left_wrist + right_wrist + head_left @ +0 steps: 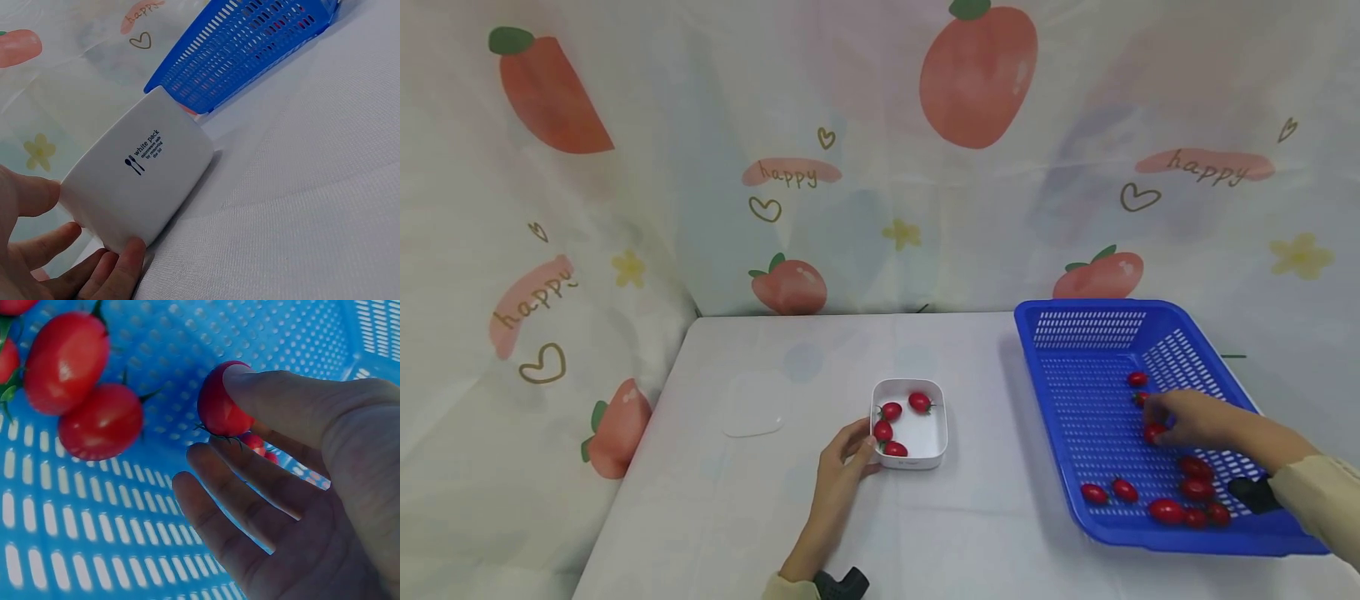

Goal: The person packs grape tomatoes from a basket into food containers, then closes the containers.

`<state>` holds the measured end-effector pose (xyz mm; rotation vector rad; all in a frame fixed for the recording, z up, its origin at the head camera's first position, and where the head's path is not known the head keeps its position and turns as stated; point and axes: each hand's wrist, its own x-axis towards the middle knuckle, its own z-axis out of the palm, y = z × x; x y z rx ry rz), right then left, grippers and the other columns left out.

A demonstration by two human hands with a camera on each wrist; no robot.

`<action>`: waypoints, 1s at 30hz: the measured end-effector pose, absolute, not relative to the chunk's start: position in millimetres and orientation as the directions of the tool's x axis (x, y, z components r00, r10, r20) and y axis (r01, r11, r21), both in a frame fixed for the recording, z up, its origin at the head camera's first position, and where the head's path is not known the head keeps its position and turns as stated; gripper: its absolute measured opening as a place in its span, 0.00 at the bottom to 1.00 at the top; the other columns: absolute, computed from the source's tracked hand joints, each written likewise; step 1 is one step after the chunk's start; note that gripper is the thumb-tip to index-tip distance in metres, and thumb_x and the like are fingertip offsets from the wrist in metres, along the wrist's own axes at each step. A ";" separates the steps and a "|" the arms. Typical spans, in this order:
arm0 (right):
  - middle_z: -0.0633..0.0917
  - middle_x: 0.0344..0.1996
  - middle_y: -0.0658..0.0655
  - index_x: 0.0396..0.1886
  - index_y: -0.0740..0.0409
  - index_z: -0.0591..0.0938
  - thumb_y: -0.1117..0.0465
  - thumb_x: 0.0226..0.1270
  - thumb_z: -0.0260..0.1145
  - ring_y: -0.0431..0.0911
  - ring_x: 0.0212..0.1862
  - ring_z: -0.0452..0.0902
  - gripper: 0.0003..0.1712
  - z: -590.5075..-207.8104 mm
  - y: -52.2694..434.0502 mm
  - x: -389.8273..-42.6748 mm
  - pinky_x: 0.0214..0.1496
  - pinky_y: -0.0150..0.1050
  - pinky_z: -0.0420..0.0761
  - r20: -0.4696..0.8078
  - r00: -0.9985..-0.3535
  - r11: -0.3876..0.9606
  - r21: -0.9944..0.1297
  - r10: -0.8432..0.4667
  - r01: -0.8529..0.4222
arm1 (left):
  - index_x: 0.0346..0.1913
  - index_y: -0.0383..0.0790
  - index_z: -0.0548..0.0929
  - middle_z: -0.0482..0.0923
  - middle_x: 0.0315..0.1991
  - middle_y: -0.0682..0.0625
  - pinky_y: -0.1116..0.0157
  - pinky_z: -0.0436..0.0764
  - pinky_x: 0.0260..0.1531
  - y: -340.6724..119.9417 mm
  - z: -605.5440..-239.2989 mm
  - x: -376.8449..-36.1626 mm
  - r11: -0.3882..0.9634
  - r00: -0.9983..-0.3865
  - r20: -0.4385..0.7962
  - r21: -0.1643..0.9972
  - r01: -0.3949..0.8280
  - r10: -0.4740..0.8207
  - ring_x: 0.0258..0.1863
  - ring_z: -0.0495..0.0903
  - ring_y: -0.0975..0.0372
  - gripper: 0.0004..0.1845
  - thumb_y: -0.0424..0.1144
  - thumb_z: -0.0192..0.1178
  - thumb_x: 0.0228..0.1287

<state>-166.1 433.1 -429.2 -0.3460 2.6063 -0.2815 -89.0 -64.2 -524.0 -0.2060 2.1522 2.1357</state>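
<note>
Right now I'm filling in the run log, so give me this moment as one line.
left hand: holds white box | right hand: pinches cherry tomato in blue basket | box: four tomatoes

left hand [842, 458] forward, fingers [122, 262] lightly curled, right hand [1187, 419] outstretched, thumb and fingers [237, 481] pinching

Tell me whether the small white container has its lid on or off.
Off. The white container stands open on the table, four cherry tomatoes visible inside it; a clear lid lies apart to its left. The left hand holds its corner.
</note>
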 end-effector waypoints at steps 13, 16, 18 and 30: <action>0.86 0.37 0.51 0.44 0.60 0.84 0.60 0.60 0.78 0.44 0.40 0.81 0.16 -406.6 409.7 -157.6 0.39 0.43 0.90 -0.312 -0.879 0.910 -0.325 -0.361 -0.259 | 0.71 0.45 0.77 0.76 0.70 0.43 0.62 0.90 0.52 -63.1 -524.0 -88.4 0.015 -0.986 -0.166 0.986 -0.166 -0.023 0.65 0.79 0.52 0.23 0.43 0.60 0.77; 0.86 0.37 0.49 0.44 0.57 0.84 0.59 0.61 0.78 0.43 0.41 0.81 0.16 -401.2 402.0 -152.7 0.39 0.39 0.89 -0.257 -0.890 0.898 -0.336 -0.377 -0.284 | 0.71 0.45 0.77 0.76 0.70 0.43 0.62 0.90 0.52 -62.9 -524.3 -88.5 0.015 -0.986 -0.165 0.986 -0.166 -0.024 0.65 0.79 0.52 0.23 0.43 0.60 0.77; 0.87 0.38 0.49 0.45 0.56 0.84 0.58 0.61 0.78 0.43 0.41 0.82 0.16 -397.5 397.2 -148.8 0.39 0.37 0.89 -0.227 -0.899 0.893 -0.352 -0.374 -0.282 | 0.71 0.45 0.77 0.76 0.70 0.43 0.62 0.91 0.52 -62.7 -524.7 -88.6 0.012 -0.986 -0.166 0.986 -0.166 -0.023 0.64 0.79 0.53 0.23 0.43 0.60 0.77; 0.90 0.46 0.55 0.57 0.54 0.84 0.52 0.67 0.76 0.53 0.48 0.86 0.22 -375.5 350.9 -118.9 0.41 0.28 0.86 -0.025 -0.958 0.861 -0.446 -0.285 -0.244 | 0.70 0.45 0.77 0.77 0.69 0.44 0.61 0.91 0.52 -64.0 -524.1 -89.5 0.007 -0.985 -0.172 0.985 -0.172 -0.027 0.64 0.79 0.53 0.23 0.43 0.61 0.76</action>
